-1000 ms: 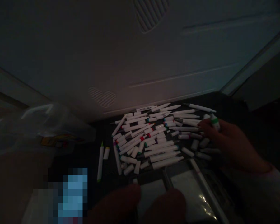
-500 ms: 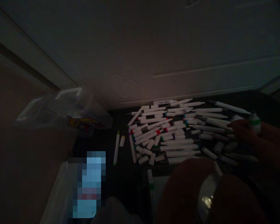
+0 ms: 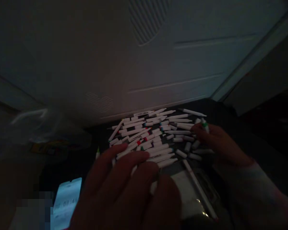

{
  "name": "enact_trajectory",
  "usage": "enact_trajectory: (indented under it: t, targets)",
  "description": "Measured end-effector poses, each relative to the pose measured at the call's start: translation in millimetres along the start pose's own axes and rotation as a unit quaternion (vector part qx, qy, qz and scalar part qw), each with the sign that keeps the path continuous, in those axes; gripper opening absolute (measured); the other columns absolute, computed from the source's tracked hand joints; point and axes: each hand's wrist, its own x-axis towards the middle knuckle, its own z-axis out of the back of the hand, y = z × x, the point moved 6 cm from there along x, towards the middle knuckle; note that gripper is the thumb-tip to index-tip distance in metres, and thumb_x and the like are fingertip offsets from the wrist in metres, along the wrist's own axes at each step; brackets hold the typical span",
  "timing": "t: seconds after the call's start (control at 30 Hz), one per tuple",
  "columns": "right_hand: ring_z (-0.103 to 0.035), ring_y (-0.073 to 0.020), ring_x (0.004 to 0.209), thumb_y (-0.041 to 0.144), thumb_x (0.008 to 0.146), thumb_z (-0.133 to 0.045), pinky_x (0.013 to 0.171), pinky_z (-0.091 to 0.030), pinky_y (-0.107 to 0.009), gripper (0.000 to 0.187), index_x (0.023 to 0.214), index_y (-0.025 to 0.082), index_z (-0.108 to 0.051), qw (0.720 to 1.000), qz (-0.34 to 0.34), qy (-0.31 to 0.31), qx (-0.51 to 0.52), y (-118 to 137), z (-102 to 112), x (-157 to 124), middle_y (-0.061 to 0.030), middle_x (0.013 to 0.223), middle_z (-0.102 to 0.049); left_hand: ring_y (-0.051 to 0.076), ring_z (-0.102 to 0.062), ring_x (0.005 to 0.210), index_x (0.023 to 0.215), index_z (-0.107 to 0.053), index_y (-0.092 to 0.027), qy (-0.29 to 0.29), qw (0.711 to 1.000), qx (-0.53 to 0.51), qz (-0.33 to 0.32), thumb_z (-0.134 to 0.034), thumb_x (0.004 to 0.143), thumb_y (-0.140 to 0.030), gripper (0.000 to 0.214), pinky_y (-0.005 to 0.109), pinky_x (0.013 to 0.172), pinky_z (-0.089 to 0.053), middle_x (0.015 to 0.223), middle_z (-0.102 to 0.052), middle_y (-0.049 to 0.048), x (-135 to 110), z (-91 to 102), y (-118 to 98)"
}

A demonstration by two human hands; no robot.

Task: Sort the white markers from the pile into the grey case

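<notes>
The scene is very dim. A heap of white marker pens and loose caps (image 3: 156,134) lies on a dark surface by a pale wall. My right hand (image 3: 218,143) rests at the heap's right edge, closed round a white marker with a green band (image 3: 204,125). My left hand (image 3: 127,188) fills the lower middle of the view, close to the camera, fingers stretched out flat toward the heap's near edge, holding nothing.
A lit phone screen (image 3: 66,203) glows at the lower left. A clear plastic bag (image 3: 45,134) lies left of the heap. A clear flat case with a single pen (image 3: 196,188) sits in front of the heap. A pale panel with heart reliefs (image 3: 148,64) stands behind.
My left hand has risen and stretched forward over the near side of the heap. The camera view swung right and back. My right hand keeps hold of the green-banded marker.
</notes>
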Motion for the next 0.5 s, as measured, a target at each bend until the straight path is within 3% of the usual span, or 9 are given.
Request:
enact_trajectory:
  t: [0.1, 0.23, 0.37, 0.5]
  targets:
    - [-0.043, -0.0080, 0.048, 0.049, 0.074, -0.049, 0.045, -0.035, -0.021, 0.034, 0.067, 0.015, -0.051, 0.990, -0.026, 0.137, 0.026, -10, -2, -2, 0.0037, 0.057, -0.047, 0.018, -0.062, 0.084, 0.085, -0.059, -0.030, -0.009, 0.996, 0.044, -0.073, -0.042, 0.073, -0.021, 0.022, 0.041, 0.093, -0.041, 0.082, -0.067, -0.0032, 20, 10.6, -2]
    - [-0.052, -0.0074, 0.046, 0.045, 0.076, -0.050, 0.044, -0.042, -0.020, 0.030, 0.076, 0.015, -0.051, 0.953, -0.046, 0.294, 0.048, -24, -8, -10, 0.0015, 0.066, -0.055, 0.019, -0.061, 0.086, 0.094, -0.057, -0.032, 0.010, 0.995, 0.052, -0.086, -0.042, 0.076, -0.023, 0.025, 0.043, 0.093, -0.038, 0.087, -0.067, -0.0036, 15, 10.3, 1]
    - [-0.058, -0.0097, 0.050, 0.042, 0.076, -0.053, 0.045, -0.046, -0.021, 0.027, 0.083, 0.016, -0.048, 0.936, -0.066, 0.333, 0.092, -32, -18, -10, 0.0011, 0.066, -0.056, 0.021, -0.061, 0.083, 0.092, -0.058, -0.033, 0.020, 0.998, 0.036, -0.054, -0.043, 0.077, -0.027, 0.022, 0.046, 0.090, -0.040, 0.085, -0.067, -0.0024, 12, 10.0, 11]
    - [-0.060, -0.0091, 0.055, 0.038, 0.077, -0.053, 0.050, -0.049, -0.020, 0.023, 0.084, 0.016, -0.047, 0.929, -0.040, 0.350, 0.114, -27, -29, -7, 0.0022, 0.066, -0.055, 0.023, -0.060, 0.081, 0.090, -0.059, -0.032, 0.008, 0.999, 0.025, -0.035, -0.043, 0.076, -0.028, 0.022, 0.048, 0.087, -0.040, 0.084, -0.067, -0.0010, 14, 10.8, 16]
